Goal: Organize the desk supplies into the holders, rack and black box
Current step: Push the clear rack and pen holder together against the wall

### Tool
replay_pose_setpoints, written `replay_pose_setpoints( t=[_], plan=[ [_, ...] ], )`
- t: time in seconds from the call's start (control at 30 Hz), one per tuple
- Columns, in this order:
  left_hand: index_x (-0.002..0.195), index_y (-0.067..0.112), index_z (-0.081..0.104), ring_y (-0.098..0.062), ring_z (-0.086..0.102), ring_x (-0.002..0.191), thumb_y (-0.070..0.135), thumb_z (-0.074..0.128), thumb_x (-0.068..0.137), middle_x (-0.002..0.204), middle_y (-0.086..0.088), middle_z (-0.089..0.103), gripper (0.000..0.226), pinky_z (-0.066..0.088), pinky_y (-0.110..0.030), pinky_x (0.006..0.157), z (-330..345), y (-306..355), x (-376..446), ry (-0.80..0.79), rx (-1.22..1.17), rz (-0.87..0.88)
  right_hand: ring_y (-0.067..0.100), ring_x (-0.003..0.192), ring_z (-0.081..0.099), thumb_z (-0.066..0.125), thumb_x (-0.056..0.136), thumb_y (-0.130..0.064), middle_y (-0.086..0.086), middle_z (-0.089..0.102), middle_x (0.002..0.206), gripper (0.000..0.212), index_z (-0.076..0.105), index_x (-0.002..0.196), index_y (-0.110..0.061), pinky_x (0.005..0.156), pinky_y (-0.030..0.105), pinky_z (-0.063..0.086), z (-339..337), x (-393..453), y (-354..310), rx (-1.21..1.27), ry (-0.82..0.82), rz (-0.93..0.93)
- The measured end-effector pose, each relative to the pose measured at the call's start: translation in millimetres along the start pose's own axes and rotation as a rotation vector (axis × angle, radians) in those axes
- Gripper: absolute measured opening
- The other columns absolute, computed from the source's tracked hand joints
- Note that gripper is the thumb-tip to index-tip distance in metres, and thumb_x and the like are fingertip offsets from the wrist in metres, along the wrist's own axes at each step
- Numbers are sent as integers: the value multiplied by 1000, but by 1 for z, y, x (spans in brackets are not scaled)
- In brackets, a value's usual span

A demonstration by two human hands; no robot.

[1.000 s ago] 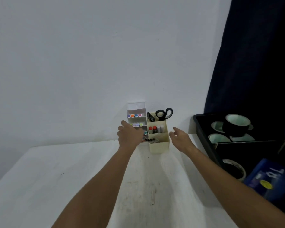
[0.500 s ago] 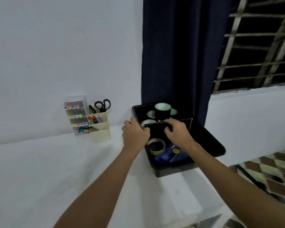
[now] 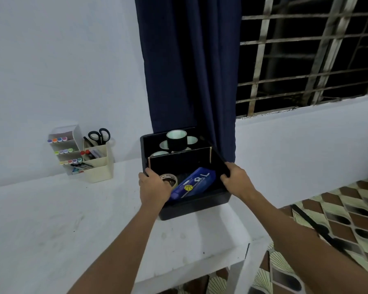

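Observation:
The black box [image 3: 191, 205] sits at the back right of the white desk [image 3: 72, 219]. My left hand [image 3: 152, 187] grips its left rim and my right hand [image 3: 236, 181] grips its right rim. Inside the front compartment lie a blue pencil case [image 3: 194, 184] and a tape roll [image 3: 170, 179], partly hidden by my left hand. Behind a cardboard divider [image 3: 179, 161] stand several black tape rolls [image 3: 176, 140]. At the back left, the clear marker rack [image 3: 65, 148] holds coloured markers beside the cream holder [image 3: 98, 164] with scissors [image 3: 99, 135] and pens.
A dark blue curtain [image 3: 189, 71] hangs right behind the box and touches its back right corner. A barred window [image 3: 306, 54] is at the upper right. The desk's right edge [image 3: 248, 240] drops off to a patterned tile floor [image 3: 338, 219].
My view swung right from the holders to the box. Both hands left the holder area and moved to the box; since half a second ago the right hand shifted from the divider to the right rim.

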State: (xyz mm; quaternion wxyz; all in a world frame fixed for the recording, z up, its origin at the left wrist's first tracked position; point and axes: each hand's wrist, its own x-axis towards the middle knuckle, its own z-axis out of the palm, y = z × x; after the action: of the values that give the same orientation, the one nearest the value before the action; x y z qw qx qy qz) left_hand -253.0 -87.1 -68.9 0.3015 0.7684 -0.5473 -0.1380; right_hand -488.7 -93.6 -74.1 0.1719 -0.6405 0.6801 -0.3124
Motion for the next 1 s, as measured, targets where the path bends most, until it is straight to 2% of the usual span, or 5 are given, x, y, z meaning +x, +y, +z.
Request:
replay_pose_setpoints(
  t=[0.23,0.4,0.67,0.83,1.0],
  plan=[
    [129,8,40,-41,55,107,10,42,92,120,-24,58,37,43,-42,84,-12,-23,-1,-55,5,-61,32,105,57,53,89,-19,12,56,122,38,50,125,-8,89,36,47,3,2,-1,-55,12,-37],
    [129,12,41,-41,57,106,14,41,93,118,-22,59,36,44,-43,86,-17,-35,1,-29,16,-51,32,107,56,55,88,-22,12,54,123,42,49,127,-6,90,36,46,13,1,-7,-61,5,-53],
    [122,18,43,-38,58,100,20,37,94,114,-20,62,29,45,-40,79,-43,-82,11,-2,28,-68,28,99,57,52,88,-26,10,56,113,33,52,115,-7,85,37,48,49,-5,-40,-56,-5,-89],
    [134,22,40,-39,57,106,21,38,93,122,-19,60,41,47,-42,86,-55,-103,18,10,66,-85,28,100,56,53,88,-26,10,55,113,35,52,116,-7,84,33,45,66,-8,-57,-41,-13,-112],
    [145,22,31,-38,56,111,20,36,95,129,-19,57,50,46,-42,89,-60,-115,23,0,95,-79,30,98,56,53,87,-26,13,54,112,35,52,115,-5,85,39,49,74,-12,-65,-44,-11,-131]
  ],
)
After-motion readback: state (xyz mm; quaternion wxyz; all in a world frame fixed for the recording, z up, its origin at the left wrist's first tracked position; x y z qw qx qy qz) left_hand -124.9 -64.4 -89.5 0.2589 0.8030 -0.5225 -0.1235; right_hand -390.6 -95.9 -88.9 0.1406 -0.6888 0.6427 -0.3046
